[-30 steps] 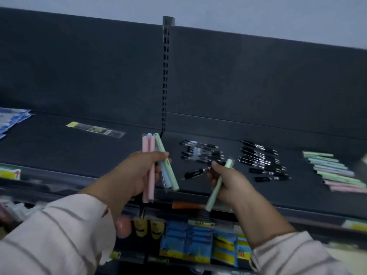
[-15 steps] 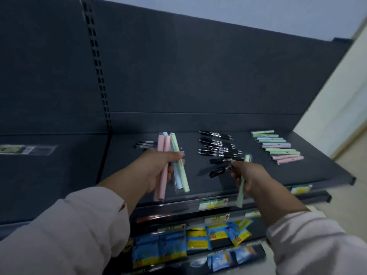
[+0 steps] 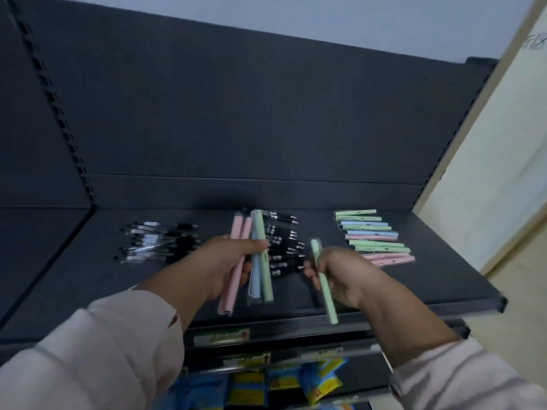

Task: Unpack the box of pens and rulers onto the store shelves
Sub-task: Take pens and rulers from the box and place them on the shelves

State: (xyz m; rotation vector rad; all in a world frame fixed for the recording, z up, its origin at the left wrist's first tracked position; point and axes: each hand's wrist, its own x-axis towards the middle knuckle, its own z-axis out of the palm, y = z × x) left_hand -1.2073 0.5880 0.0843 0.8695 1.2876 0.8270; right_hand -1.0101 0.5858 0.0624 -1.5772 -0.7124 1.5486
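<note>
Dim, bluish, even light — no glare, one soft shadow far back on the shelf (image 3: 429, 279). Motion blur smears the sleeves (image 3: 103, 365) and the packets (image 3: 319, 380) below; wide-angle bending tilts the edges; the black pens (image 3: 154, 241) look perhaps unfocused.

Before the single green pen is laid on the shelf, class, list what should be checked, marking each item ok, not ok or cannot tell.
1. Right hand grips the green pen securely: ok.
2. Left hand holds the bundle of pens off to the side: ok.
3. Row of pastel pens lies orderly: ok.
4. Bare shelf in front of that row for one more: ok.
5. Black pens out of the right hand's way: cannot tell; they lie close by its fingers.
6. Green pen's cap fully on: cannot tell.
</note>
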